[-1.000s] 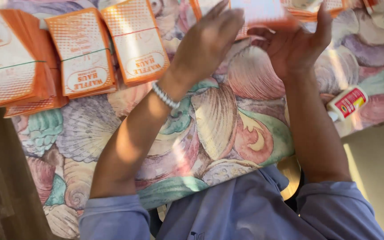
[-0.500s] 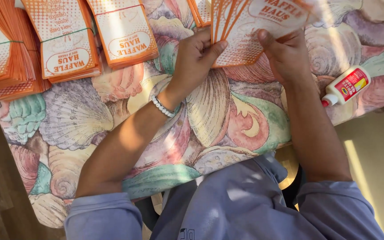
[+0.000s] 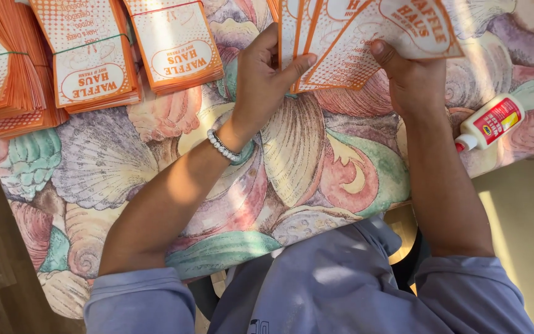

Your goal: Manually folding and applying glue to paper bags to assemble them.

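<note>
While both hands work at the far side of the table, a fan of orange-and-white paper bags (image 3: 366, 37) sits pinched between them — the left hand (image 3: 264, 77) clamps its lower left corner, thumb on top and fingers curled behind, and the right hand (image 3: 412, 80) grips the lower edge of the rightmost bag, thumb pressed onto the printed face. The bags look thin, light and floppy, likely to slide over one another when fanned, so a hold near the lower corners, where the fingertips already sit, seems the surest grip; a crease or tear at the edge seems possible if squeezed hard. A beaded bracelet (image 3: 224, 145) circles the left wrist.

Left of the left fingers lie three banded stacks of the same bags (image 3: 94, 55), close together and reaching the table's left edge. Just right of the right wrist, a small white glue bottle with a red label (image 3: 489, 124) lies on its side near the table's right edge — the likeliest thing to be knocked off. Below the fingers, toward the body, the shell-patterned tablecloth (image 3: 292, 161) offers the widest open stretch for setting bags down.
</note>
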